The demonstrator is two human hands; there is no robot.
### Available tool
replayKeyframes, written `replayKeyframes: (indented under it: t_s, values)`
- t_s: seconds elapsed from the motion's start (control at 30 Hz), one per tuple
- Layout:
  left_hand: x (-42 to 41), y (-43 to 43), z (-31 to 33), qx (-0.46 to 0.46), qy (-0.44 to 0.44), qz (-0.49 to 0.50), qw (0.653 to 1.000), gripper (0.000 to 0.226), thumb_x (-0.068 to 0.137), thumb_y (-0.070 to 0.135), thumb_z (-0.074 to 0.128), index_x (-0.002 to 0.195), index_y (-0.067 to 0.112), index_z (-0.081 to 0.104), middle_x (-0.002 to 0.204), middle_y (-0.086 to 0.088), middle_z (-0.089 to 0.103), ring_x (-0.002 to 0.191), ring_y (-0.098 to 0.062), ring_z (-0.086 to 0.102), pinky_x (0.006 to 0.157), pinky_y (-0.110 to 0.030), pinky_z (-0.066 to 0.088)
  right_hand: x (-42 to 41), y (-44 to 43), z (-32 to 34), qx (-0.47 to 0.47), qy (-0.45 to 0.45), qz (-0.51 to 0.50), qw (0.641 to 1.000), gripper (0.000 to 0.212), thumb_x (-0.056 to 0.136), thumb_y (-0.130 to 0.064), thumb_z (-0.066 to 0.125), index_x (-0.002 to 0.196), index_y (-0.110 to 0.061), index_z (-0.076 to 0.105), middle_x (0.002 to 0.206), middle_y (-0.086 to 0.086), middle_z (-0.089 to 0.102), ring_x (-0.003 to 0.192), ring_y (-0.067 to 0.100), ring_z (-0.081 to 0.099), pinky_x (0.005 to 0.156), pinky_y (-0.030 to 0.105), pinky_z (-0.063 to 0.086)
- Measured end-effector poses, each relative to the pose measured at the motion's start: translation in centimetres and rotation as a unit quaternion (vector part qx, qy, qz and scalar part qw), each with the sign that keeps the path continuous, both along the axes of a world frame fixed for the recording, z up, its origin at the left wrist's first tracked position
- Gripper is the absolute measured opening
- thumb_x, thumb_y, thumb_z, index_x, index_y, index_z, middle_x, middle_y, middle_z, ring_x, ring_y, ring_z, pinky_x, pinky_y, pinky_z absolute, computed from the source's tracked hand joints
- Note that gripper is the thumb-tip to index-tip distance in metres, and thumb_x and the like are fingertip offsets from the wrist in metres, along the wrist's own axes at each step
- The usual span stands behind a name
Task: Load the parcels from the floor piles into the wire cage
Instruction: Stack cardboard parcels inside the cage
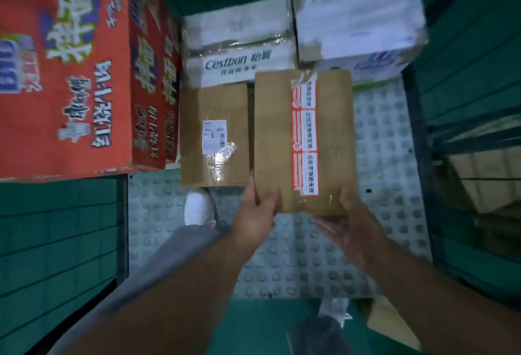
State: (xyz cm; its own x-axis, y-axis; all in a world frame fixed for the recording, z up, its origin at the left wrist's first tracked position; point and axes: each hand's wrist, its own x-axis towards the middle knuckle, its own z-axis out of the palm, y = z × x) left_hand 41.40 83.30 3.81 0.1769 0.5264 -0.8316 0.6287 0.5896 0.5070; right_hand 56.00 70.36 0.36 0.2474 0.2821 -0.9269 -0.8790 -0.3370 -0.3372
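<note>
I hold a brown cardboard parcel (pixel 282 140) with a red and white tape strip over the studded grey floor (pixel 389 140) of the wire cage. My left hand (pixel 255 213) grips its near left corner, thumb on top. My right hand (pixel 349 222) grips the near right corner from below, thumb on the top face. Just left of it lies another brown parcel (pixel 217 135) with a white label. Behind stand a white Cestbon box (pixel 239 44) and a taller white wrapped box (pixel 358 13). A big red printed carton (pixel 64 73) fills the left side.
Green wire panels (pixel 56 256) of the cage close in on the left, and more green wire panels (pixel 468 73) on the right. Brown cartons (pixel 485 180) show through the right panel. My white shoe (pixel 198 208) stands on the studded floor, the other shoe (pixel 334 311) at the cage's front edge.
</note>
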Motion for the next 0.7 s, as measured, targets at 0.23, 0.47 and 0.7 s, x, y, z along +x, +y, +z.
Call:
replayKeyframes:
  t_s: [0.23, 0.47, 0.7]
  values:
    - [0.9, 4.6, -13.6, -0.083, 0.099, 0.186, 0.974, 0.032, 0.095, 0.049, 0.053, 0.097, 0.017, 0.059, 0.103, -0.008, 0.063, 0.094, -0.026, 0.063, 0.09, -0.04, 0.054, -1.0, 7.4, -13.9, -0.073, -0.069, 0.08, 0.992, 0.03, 0.105, -0.047, 0.047, 0.127, -0.028, 0.045, 0.107, 0.01, 0.073, 0.078, 0.027, 0.074, 0.057, 0.036, 0.062]
    - [-0.2, 7.4, -15.9, -0.2, 0.003, 0.31, 0.929, 0.046, 0.105, 0.042, 0.045, 0.126, 0.006, 0.064, 0.11, -0.018, 0.071, 0.099, -0.032, 0.07, 0.081, -0.043, 0.058, -1.1, 6.7, -15.9, -0.089, -0.14, 0.092, 0.982, 0.023, 0.102, -0.036, 0.057, 0.116, -0.019, 0.049, 0.073, 0.019, 0.059, 0.047, 0.021, 0.058, 0.046, 0.032, 0.059]
    - [-1.1, 10.3, -15.1, -0.254, -0.048, 0.328, 0.909, 0.036, 0.098, 0.028, 0.051, 0.123, 0.004, 0.062, 0.132, -0.026, 0.061, 0.118, -0.039, 0.061, 0.092, -0.047, 0.052, 2.2, 9.3, -16.9, -0.084, -0.212, 0.17, 0.959, 0.045, 0.1, -0.052, 0.054, 0.129, -0.017, 0.048, 0.094, 0.016, 0.072, 0.061, 0.02, 0.069, 0.055, 0.032, 0.059]
